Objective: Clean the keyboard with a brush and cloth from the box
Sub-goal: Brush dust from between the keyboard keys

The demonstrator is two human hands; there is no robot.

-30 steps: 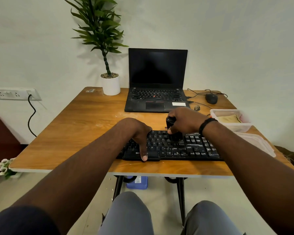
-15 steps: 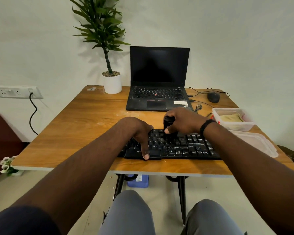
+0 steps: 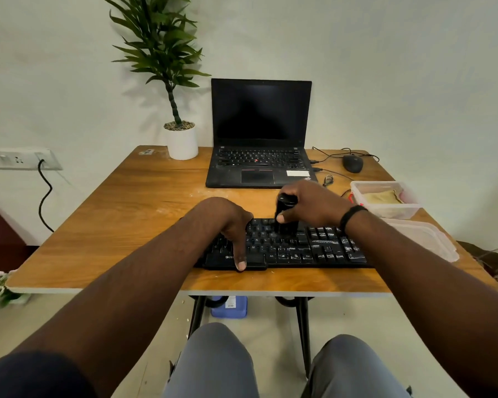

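— Which step is this?

— The brushing, I'd judge. The right hand (image 3: 308, 206) has its fingers and thumb curled round a black brush (image 3: 285, 216), held upright with its lower end down among the middle keys of the keyboard (image 3: 314, 248). The left hand (image 3: 227, 225) lies on the left part of the keyboard, fingers fairly straight and pressed down, one fingertip at the front edge, seemingly steadying it.

— Where does the keyboard sit?

— Flat at the near edge of the desk (image 3: 121, 219), in front of the laptop (image 3: 260, 139).

— And the cloth?

— A tan cloth (image 3: 383, 196) lies in the clear box (image 3: 385, 201) at the right, apart from the keyboard; the lid (image 3: 426, 239) lies nearer, beside the keyboard's right end. So the wiping looks not yet done.

— What does the next move call for?

— Probably drawing the bristles along the rows toward the right, where pale specks show on the keys, with the left hand holding the keyboard firm.

— Anything readable?

— Key legends such as J, K, L, Alt and Ctrl. A logo on the keyboard's front left starts "ZE"; the rest is hidden by the finger. The white sticker on the laptop is too small to read.
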